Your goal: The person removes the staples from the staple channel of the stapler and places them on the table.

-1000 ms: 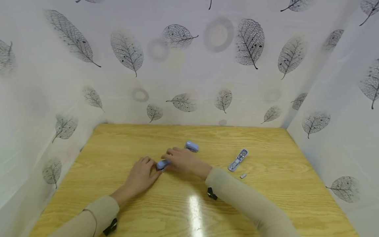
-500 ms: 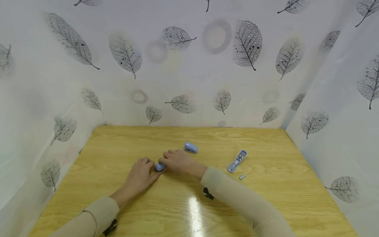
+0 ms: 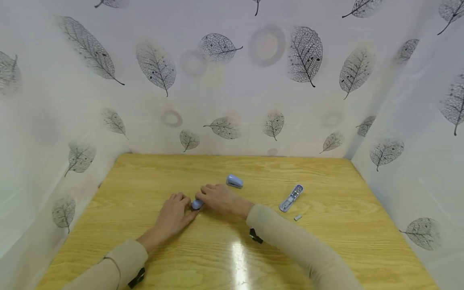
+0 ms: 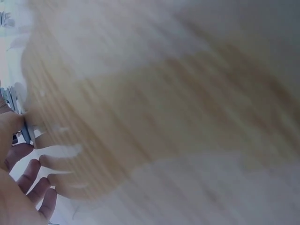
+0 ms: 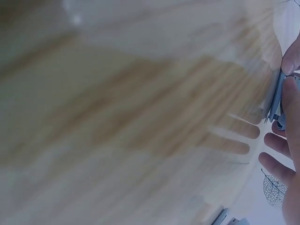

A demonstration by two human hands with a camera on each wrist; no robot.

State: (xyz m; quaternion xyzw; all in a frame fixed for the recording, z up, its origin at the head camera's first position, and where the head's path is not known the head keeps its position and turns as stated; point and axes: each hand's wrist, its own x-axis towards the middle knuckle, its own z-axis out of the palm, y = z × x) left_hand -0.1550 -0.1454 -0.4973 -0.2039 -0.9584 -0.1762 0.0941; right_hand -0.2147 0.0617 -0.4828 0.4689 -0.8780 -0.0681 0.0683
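A small pale-blue stapler part [image 3: 197,204] lies on the wooden table [image 3: 326,249] between my two hands. My left hand [image 3: 173,215] touches its left end with curled fingertips. My right hand [image 3: 217,198] covers its right end, fingers curled round it. In the right wrist view the blue part [image 5: 276,101] shows edge-on against my right hand's fingers [image 5: 290,105]. In the left wrist view a thin grey-blue edge [image 4: 26,129] shows by my left hand's thumb [image 4: 9,126]. Most of the part is hidden under the hands.
Another pale-blue stapler piece [image 3: 235,181] lies just beyond my right hand. An opened blue staple tray [image 3: 291,197] and a small grey block [image 3: 297,217] lie to the right. Leaf-patterned curtain walls [image 3: 232,80] close in the table on three sides.
My right hand has slid a little to the left over the blue part, covering more of it. The left hand has stayed in place.
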